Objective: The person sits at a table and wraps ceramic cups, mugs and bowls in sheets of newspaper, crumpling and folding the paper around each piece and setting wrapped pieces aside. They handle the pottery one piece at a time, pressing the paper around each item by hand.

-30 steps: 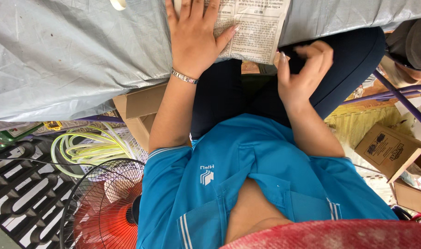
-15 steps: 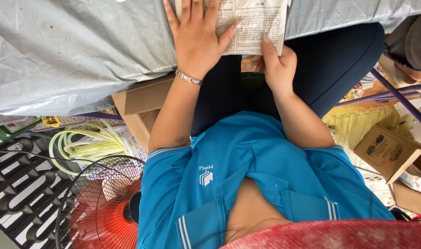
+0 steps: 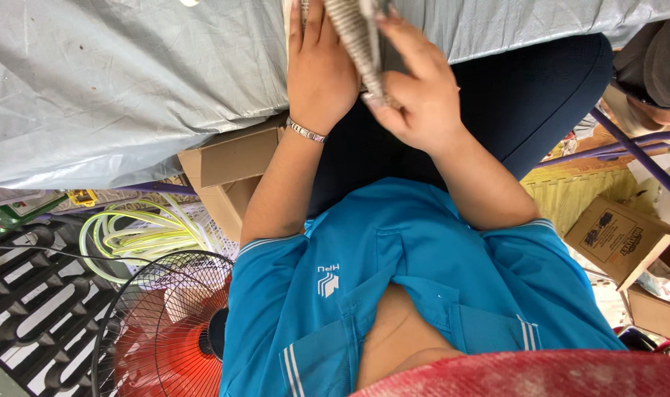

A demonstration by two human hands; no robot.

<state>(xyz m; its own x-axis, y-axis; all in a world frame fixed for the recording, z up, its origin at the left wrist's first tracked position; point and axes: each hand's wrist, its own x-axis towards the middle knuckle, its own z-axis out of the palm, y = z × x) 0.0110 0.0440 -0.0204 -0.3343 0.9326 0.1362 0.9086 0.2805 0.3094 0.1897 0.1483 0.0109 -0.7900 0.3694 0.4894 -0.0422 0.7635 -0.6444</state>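
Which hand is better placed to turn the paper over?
Right. The right hand pinches the raised edge of the paper, so it could likely carry it over. The left hand lies flat beside it, fingers spread, holding nothing.

Grey tarp, cardboard boxes — red fan, daylight
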